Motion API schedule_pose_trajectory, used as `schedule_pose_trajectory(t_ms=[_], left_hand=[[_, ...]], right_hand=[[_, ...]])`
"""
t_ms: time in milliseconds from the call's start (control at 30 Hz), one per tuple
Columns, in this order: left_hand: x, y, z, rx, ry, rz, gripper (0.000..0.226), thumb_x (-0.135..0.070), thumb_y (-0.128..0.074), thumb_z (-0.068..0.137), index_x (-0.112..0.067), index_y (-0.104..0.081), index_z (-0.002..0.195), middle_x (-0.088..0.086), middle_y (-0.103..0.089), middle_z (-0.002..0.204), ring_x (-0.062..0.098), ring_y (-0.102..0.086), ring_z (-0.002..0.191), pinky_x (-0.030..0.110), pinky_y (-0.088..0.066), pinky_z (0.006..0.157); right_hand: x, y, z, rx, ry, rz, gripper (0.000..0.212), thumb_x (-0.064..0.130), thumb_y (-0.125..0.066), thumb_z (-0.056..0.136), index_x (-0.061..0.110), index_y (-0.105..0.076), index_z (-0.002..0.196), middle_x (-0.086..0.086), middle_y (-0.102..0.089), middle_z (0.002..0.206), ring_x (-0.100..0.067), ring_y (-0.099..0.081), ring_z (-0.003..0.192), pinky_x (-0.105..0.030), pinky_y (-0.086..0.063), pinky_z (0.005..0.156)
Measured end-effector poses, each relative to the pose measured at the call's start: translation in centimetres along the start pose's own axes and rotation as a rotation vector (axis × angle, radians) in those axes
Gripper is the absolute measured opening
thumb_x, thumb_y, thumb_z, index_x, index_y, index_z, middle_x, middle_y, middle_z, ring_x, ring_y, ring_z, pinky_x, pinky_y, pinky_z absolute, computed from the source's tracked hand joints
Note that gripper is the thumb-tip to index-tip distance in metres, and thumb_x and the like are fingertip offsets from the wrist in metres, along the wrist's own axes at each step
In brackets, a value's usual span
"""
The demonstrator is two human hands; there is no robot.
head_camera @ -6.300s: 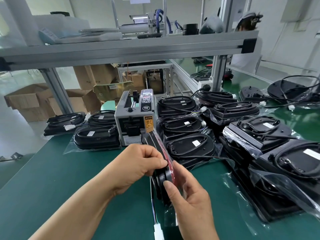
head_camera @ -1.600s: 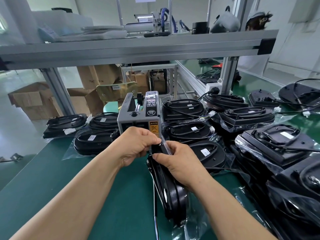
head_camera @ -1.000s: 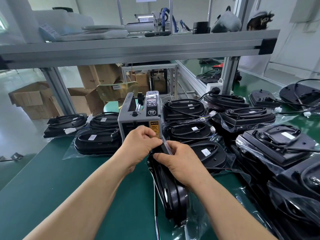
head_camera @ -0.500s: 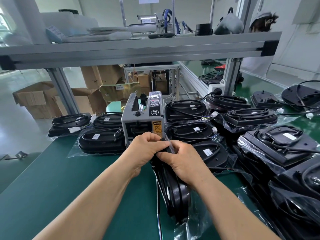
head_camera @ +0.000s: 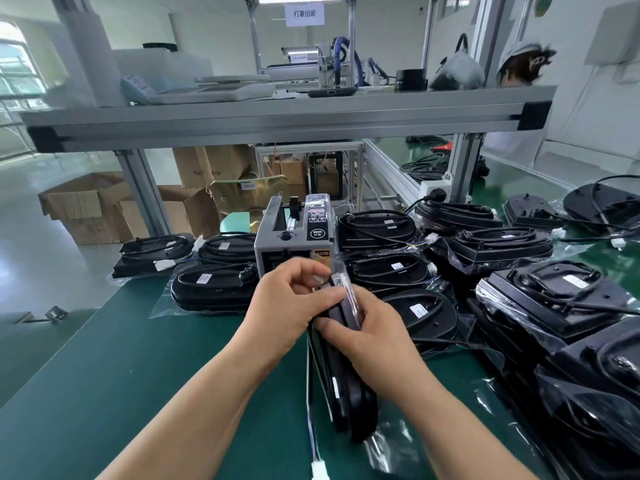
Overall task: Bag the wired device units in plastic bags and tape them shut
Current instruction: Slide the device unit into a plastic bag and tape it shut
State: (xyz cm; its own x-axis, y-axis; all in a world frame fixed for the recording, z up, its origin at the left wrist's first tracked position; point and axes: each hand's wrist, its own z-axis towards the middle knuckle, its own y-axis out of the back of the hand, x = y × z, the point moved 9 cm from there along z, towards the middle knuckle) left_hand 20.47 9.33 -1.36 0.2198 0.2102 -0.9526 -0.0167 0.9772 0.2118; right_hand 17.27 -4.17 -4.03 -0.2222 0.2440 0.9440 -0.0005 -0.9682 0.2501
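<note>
Bright, even daylight is let in by the window [head_camera: 15, 74] at left; edges are bent, corners softly blurred.

A factory packing line — a workbench on a production floor.

Rows of bagged black wired units [head_camera: 377, 230] are lying across a green bench mat [head_camera: 104, 375], a grey tape dispenser [head_camera: 294, 237] is standing among them, an aluminium-frame shelf [head_camera: 277, 116] is spanning the bench, cardboard boxes [head_camera: 90, 206] are sitting on the glossy floor [head_camera: 52, 271] behind, a printed sign [head_camera: 304, 14] is hanging overhead — and another worker [head_camera: 523, 64] in a white cap is showing beyond the shelf.
</note>
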Motion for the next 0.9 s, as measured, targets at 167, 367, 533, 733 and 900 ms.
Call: schedule_pose_trajectory(t_ms=[167,367,533,733,900], left_hand=[[-4.7,-0.2,-3.8,-0.041,-0.269,0.258,0.037,-0.026,-0.091,0.064,-0.038,-0.065,0.088,-0.015,-0.059,0.093,0.005,-0.058,0.082,0.01,-0.045,0.072],[-4.4,-0.8,-7.2,0.003,-0.317,0.15,0.037,-0.028,-0.079,0.07,-0.04,-0.059,0.099,-0.013,-0.065,0.097,0.013,-0.064,0.09,0.022,-0.051,0.081],[-4.6,-1.8,-9.0,-0.002,-0.316,0.134,0.048,-0.017,-0.071,0.071,-0.046,-0.051,0.103,-0.014,-0.068,0.097,0.01,-0.066,0.087,0.019,-0.052,0.078],[-4.6,-2.5,-9.8,0.048,-0.276,0.154,0.047,-0.029,-0.07,0.072,-0.052,-0.044,0.103,-0.015,-0.069,0.092,0.009,-0.066,0.085,0.02,-0.051,0.077],[-4.3,-2.1,-9.8,0.032,-0.266,0.193,0.046,-0.02,-0.074,0.08,-0.05,-0.046,0.101,-0.015,-0.069,0.091,0.011,-0.064,0.086,0.021,-0.049,0.079]], right_hand=[[0.9,-0.2,-2.6,0.011,0.17,0.351,0.058,0.018,-0.076,0.086,0.033,-0.053,0.137,0.002,-0.065,0.132,-0.017,-0.059,0.126,-0.045,-0.045,0.107],[1.2,2.1,-5.2,-0.078,0.159,0.353,0.051,0.039,-0.069,0.079,0.036,-0.055,0.128,0.006,-0.065,0.13,-0.012,-0.06,0.123,-0.035,-0.045,0.102],[3.2,4.3,-5.8,-0.309,0.08,-0.065,0.06,0.044,-0.076,0.071,0.041,-0.054,0.127,0.029,-0.062,0.116,0.014,-0.053,0.113,-0.007,-0.042,0.091],[4.7,5.3,-5.4,-0.353,0.132,-0.131,0.012,0.017,-0.066,0.09,0.016,-0.07,0.102,0.011,-0.068,0.096,-0.003,-0.062,0.096,-0.008,-0.044,0.08],[5.0,5.5,-6.2,-0.454,0.135,0.01,0.03,0.026,-0.042,0.104,0.029,-0.072,0.103,0.023,-0.071,0.097,0.011,-0.061,0.101,-0.005,-0.044,0.081]])
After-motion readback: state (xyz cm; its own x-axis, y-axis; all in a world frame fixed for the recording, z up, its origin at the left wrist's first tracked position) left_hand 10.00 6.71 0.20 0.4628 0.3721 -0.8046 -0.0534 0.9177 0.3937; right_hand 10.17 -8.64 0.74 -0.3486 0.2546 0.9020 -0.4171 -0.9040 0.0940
